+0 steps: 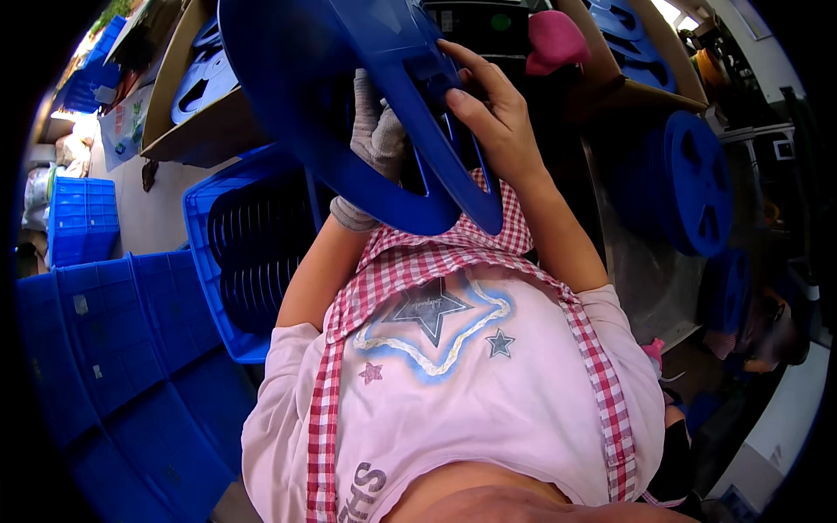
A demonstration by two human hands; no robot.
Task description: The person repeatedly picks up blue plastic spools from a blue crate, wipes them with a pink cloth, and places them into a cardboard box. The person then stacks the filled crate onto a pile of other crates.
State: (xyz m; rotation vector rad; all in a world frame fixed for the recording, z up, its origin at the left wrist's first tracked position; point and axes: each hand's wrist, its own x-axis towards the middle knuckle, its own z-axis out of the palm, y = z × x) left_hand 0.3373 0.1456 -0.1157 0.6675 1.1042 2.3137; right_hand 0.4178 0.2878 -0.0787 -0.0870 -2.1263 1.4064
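Note:
A large blue plastic reel [410, 212], with two flanges and cut-out openings, is held tilted in front of my chest. My left hand [382, 144], in a grey knitted glove, shows through the gap behind the near flange. One gloved finger points up and the others bend against the reel; part of their contact is hidden. On the reel's right side, my bare right hand [501, 126] grips near the hub, with its thumb and fingers on the blue plastic.
Cardboard boxes [196, 135] with blue reel parts stand at far left and far right. A blue crate [253, 347] of black discs is at my left, beside larger blue crates [131, 349]. Blue reels [697, 183] stand at right. A pink object [555, 42] lies beyond my right hand.

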